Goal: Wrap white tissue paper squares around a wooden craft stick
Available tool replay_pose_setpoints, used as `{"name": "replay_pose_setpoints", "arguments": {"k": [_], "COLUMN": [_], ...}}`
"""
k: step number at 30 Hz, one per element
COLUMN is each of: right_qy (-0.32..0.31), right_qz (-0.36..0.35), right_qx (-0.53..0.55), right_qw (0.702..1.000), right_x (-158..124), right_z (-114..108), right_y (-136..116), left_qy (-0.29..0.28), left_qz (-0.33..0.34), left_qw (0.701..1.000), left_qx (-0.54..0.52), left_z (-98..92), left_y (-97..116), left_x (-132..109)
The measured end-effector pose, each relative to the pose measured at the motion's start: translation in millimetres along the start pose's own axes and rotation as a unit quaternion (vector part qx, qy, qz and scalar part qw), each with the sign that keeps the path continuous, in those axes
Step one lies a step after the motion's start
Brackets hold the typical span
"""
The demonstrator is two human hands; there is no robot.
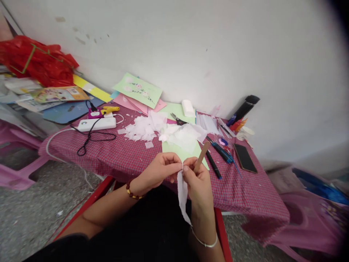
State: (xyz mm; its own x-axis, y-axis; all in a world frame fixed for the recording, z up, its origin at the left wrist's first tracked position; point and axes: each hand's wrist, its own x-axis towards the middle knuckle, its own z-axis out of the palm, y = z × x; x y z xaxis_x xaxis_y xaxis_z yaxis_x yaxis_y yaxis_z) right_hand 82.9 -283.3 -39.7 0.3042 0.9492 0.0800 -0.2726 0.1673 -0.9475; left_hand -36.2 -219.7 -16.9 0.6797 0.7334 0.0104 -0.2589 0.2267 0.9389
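Note:
Both hands meet in front of my body, just over the table's near edge. My left hand (165, 166) pinches the top end of a white tissue paper strip (182, 193), which hangs down between the hands. The fingertips of my right hand (197, 178) pinch the same strip close beside the left ones. A flat wooden craft stick (202, 156) also sits in my right hand, slanting up past the fingers. Beyond the hands lies a heap of torn white tissue paper (182, 136), partly over a light green sheet (200, 154).
Black scissors (178, 119) lie behind the tissue. To the right are a black marker (213, 164), a blue-handled tool (222, 152) and a phone (245, 157). At left, a white power strip (96, 124) trails cables beside a yellow glue gun (110, 110). A green card with painted flowers (139, 89) leans at the wall.

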Motion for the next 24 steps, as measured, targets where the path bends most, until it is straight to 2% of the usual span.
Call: {"name": "replay_pose_setpoints", "arguments": {"k": [11, 19, 24], "right_qy": [-0.009, -0.02, -0.025], "right_qz": [-0.014, -0.012, -0.014], "right_qx": [0.029, -0.025, -0.082], "right_qw": [0.999, 0.999, 0.996], "right_x": [1, 4, 8], "right_z": [1, 8, 14], "right_y": [-2, 4, 6], "left_qy": [0.0, 0.01, 0.028], "left_qz": [0.017, 0.031, 0.007], "left_qw": [0.999, 0.998, 0.998], "left_qx": [0.044, 0.05, 0.051], "left_z": [0.4, -12.7, -22.8], "left_y": [5, 8, 7], "left_x": [-4, -9, -8]}}
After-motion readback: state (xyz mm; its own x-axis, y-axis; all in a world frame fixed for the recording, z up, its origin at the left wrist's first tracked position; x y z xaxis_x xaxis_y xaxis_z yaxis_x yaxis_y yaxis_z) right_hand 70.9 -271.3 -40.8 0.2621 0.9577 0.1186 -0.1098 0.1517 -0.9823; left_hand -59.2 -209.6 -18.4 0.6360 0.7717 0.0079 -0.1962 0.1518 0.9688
